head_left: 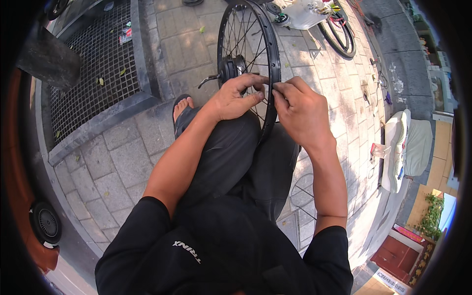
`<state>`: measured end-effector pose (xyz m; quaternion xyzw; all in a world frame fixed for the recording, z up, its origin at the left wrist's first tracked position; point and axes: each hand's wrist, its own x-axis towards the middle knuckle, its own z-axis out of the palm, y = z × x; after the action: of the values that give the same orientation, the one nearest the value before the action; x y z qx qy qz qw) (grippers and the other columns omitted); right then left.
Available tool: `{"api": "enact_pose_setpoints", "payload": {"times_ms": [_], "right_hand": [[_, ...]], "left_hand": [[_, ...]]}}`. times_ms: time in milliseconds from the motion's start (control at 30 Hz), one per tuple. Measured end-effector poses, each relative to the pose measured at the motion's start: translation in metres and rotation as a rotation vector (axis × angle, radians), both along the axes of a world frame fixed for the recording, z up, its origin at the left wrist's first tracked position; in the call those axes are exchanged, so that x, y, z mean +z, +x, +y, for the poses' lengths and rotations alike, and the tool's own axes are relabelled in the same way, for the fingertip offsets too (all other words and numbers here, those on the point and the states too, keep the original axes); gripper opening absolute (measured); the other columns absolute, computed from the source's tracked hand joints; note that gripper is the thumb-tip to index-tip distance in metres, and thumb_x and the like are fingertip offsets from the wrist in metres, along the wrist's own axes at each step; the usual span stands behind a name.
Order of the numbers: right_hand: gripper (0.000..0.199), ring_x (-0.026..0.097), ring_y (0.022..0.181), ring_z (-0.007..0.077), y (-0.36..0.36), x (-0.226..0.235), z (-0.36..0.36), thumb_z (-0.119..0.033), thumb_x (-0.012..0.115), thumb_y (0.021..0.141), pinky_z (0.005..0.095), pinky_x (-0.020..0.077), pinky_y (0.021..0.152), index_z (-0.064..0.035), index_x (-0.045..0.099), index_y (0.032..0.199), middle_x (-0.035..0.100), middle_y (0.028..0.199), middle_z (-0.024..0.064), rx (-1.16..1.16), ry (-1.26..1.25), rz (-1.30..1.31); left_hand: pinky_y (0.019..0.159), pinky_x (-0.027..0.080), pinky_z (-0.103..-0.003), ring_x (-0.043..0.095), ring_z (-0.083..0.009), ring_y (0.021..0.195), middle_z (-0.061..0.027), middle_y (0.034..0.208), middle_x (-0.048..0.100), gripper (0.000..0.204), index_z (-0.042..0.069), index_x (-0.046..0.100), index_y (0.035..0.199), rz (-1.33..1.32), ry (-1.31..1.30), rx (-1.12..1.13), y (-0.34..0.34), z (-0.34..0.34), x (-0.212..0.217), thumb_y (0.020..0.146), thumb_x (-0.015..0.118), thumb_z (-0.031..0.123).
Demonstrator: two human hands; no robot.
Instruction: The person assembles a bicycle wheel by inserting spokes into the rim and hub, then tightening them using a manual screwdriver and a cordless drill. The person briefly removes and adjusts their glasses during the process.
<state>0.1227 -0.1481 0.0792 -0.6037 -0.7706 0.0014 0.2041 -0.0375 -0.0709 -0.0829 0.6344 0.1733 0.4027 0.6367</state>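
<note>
A black bicycle wheel with no tyre stands upright between my knees. Spoke holes dot its rim, and thin dark spokes run to a black hub. A quick-release lever sticks out at the hub's left. On the spoke side, my left hand has thumb and fingertips pinched together close against the rim. Opposite it, my right hand is closed, its fingertips pressed to the rim's outer face. Whatever lies between the fingertips of either hand is too small or hidden to make out.
A metal grating with a stone border surrounds a trunk on the left. Beyond the wheel lie a white plastic bag and another bicycle wheel. Pale padded bundles sit to the right. An orange car stands far left.
</note>
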Motion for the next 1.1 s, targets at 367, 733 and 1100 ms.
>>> {"api": "enact_pose_setpoints", "payload": {"times_ms": [367,733,1100], "right_hand": [[0.012,0.072,0.077,0.0349,0.004,0.005,0.003,-0.009,0.074,0.093,0.0436,0.0585,0.068,-0.0037,0.077,0.102,0.069,0.093,0.0095,0.041,-0.061,-0.024],[0.013,0.070,0.079,0.0337,0.010,-0.001,0.004,-0.008,0.073,0.092,0.0439,0.0576,0.068,-0.0010,0.074,0.104,0.066,0.091,0.0118,0.109,-0.027,-0.065],[0.014,0.070,0.078,0.0304,0.013,-0.006,0.001,-0.007,0.073,0.091,0.0411,0.0564,0.066,-0.0007,0.073,0.104,0.064,0.088,0.0109,0.169,0.047,-0.122]], "left_hand": [[0.098,0.054,-0.034,0.066,-0.0173,0.114,-0.0094,0.127,0.066,0.038,-0.005,0.063,0.135,0.012,-0.016,0.016,-0.001,-0.002,0.006,0.100,0.071,0.008],[0.096,0.055,-0.034,0.067,-0.0170,0.111,-0.0087,0.123,0.067,0.041,-0.005,0.061,0.138,-0.005,0.002,0.002,0.001,-0.001,0.003,0.100,0.071,0.008],[0.093,0.055,-0.033,0.068,-0.0173,0.109,-0.0100,0.117,0.070,0.046,-0.007,0.058,0.141,0.032,-0.012,-0.014,-0.001,-0.001,0.008,0.100,0.070,0.010]]}}
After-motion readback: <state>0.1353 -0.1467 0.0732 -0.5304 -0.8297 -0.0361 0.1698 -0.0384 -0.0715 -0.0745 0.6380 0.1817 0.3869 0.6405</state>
